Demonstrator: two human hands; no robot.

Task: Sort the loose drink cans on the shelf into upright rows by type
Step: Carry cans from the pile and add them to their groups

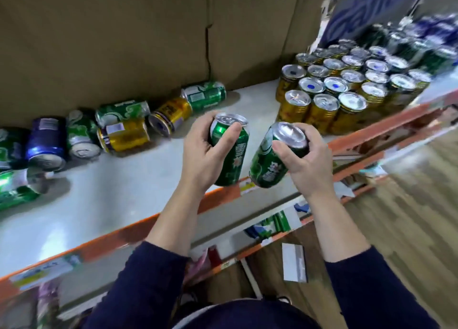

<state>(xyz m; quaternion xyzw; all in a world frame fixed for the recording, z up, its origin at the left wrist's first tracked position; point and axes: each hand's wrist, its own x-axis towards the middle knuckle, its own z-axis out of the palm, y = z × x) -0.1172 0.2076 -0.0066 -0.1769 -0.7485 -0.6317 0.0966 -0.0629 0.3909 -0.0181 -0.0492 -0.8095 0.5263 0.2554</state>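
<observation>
My left hand (203,152) grips a green can (234,160) nearly upright above the shelf's front edge. My right hand (303,160) grips a second green can (266,165), tilted with its top toward the right. Loose cans lie on their sides along the back wall: green ones (204,94) (121,110) (80,135), yellow ones (171,115) (126,136) and a blue one (45,143). More green cans (14,187) lie at the far left. Upright yellow cans (324,108) stand in rows at the right, with green cans (406,43) and blue cans (438,29) behind them.
The pale shelf board (111,200) has an orange front rail (104,244) with price labels. Brown cardboard (124,36) forms the back wall. Lower shelves hold packaged goods, and a white box (293,261) lies on the wooden floor.
</observation>
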